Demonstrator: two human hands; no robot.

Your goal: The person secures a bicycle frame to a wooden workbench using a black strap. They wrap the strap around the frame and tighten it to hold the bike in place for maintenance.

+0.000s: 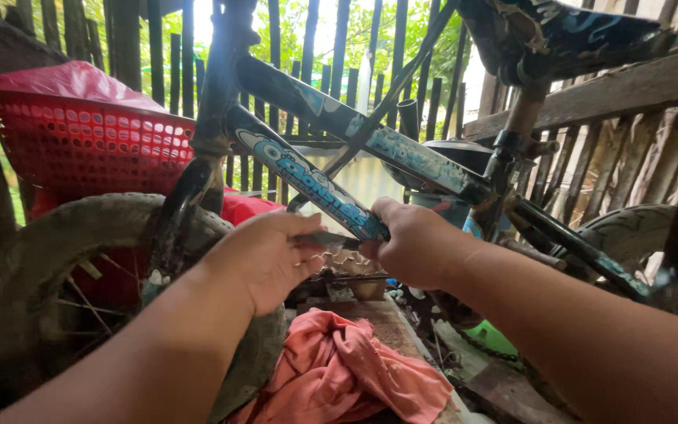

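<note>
A small, worn blue and black bicycle [402, 153] stands in front of me, its frame tubes running from upper left to lower right. My left hand [264, 255] is closed around a thin dark tool [327, 238] just below the down tube. My right hand [413, 243] grips the lower end of the down tube near the crank area and touches the tool's tip. The chainring [347, 263] shows between my two hands, partly hidden by them. The torn saddle [566, 35] is at the upper right.
The front tyre [80, 228] fills the lower left, the rear tyre [629, 232] sits at the right. A red plastic basket [88, 141] hangs on the left. A crumpled salmon cloth [347, 373] lies on a wooden board below. A slatted wooden fence [331, 71] stands behind.
</note>
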